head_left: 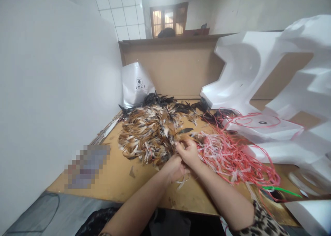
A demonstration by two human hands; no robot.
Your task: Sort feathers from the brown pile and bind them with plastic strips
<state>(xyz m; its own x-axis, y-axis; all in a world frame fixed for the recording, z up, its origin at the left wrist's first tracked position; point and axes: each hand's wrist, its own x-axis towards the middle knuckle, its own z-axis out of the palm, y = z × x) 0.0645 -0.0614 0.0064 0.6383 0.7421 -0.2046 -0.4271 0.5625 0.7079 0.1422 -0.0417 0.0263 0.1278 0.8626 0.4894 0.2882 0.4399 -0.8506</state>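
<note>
— Leopard-print sleeve (269, 223) noted in foreground. Grip?
— Right hand (191, 152): fingers (190, 144) apparently pinched closed on brown feathers (182, 136). Left hand (175, 167): curled just below, hold hidden (pale strip (183, 182) hangs underneath).
— And the feather heap (139, 132)?
— On the tabletop (111, 175), ahead-left of both hands, no single long axis; right hand nearer.

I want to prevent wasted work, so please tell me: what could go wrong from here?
The tangled pink and white strands lie close to the right hand and might snag on it. The brown feathers are heaped just beyond the left hand; some could get bent or brushed aside. Black feathers border that heap, so the colours might mix.
</note>
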